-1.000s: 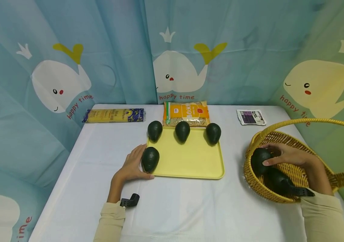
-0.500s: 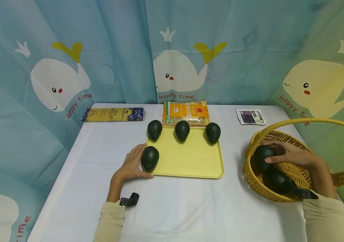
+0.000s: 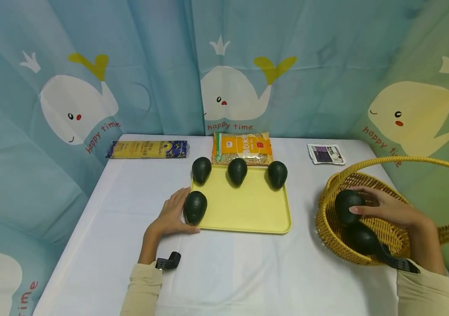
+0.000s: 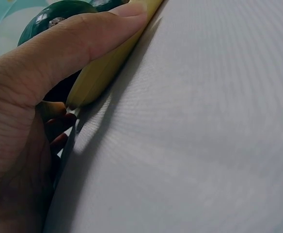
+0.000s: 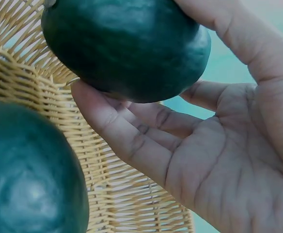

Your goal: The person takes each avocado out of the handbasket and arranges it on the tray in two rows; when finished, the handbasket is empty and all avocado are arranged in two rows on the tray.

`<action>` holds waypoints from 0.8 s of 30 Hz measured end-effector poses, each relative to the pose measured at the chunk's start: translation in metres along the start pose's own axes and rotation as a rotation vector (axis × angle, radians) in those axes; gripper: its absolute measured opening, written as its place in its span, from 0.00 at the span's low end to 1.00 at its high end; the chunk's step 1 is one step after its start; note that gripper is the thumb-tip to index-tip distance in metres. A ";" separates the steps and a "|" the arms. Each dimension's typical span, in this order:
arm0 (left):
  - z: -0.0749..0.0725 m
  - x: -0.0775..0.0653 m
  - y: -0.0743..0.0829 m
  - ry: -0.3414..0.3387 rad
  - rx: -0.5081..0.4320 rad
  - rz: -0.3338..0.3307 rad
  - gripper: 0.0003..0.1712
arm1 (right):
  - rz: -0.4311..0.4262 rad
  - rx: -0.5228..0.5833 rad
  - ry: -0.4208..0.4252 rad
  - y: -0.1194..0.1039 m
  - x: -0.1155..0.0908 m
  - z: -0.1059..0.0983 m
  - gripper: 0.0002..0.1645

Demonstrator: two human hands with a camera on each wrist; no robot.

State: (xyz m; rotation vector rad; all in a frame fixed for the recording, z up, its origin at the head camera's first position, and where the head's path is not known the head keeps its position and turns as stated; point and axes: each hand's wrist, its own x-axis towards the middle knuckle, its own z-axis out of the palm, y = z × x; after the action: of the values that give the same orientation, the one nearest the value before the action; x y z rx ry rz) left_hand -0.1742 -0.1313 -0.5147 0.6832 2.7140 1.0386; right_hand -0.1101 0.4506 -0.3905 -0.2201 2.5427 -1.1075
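Head view: my right grip (image 3: pixel 386 210) pinches a dark green avocado (image 3: pixel 347 206) at the wicker basket (image 3: pixel 325 221), near a second avocado (image 3: pixel 360 237) lying inside; whether mine clears the rim, I can't tell. My left grip (image 3: pixel 171 215) spreads around the yellow tray's (image 3: pixel 248 206) near-left corner.

Yellow rectangular tray (image 3: pixel 248 206): right of the fingers of the left hand (image 3: pixel 170 216), bearing four dark-green oval avocados (image 3: pixel 195 206). Tan woven-wicker basket (image 3: pixel 323 230): under the fingers of the right hand (image 3: pixel 390 211). Fifth avocado (image 3: pixel 346 206): between those fingers. Sixth avocado (image 3: pixel 360 238): in the basket, before them.
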 end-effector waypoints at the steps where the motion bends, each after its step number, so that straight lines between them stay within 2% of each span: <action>1: 0.000 0.000 -0.001 0.000 -0.001 0.001 0.77 | -0.005 0.019 -0.005 -0.001 -0.001 0.001 0.31; 5: 0.001 0.001 -0.002 0.002 -0.007 0.006 0.76 | -0.033 0.033 -0.008 -0.006 -0.004 0.002 0.29; 12: 0.001 0.001 -0.002 0.002 -0.005 0.004 0.76 | -0.086 -0.057 -0.003 -0.020 -0.009 0.005 0.31; 16: -0.001 0.001 0.000 0.001 -0.002 0.006 0.76 | -0.113 -0.063 -0.019 -0.029 -0.012 0.008 0.32; 24: -0.001 0.001 -0.001 -0.001 0.002 0.002 0.76 | -0.086 -0.086 -0.060 -0.051 -0.013 0.017 0.34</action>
State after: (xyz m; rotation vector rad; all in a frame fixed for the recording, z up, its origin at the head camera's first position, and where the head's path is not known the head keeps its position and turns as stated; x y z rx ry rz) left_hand -0.1757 -0.1320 -0.5141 0.6872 2.7143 1.0353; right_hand -0.0914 0.4081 -0.3609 -0.3827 2.5514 -1.0076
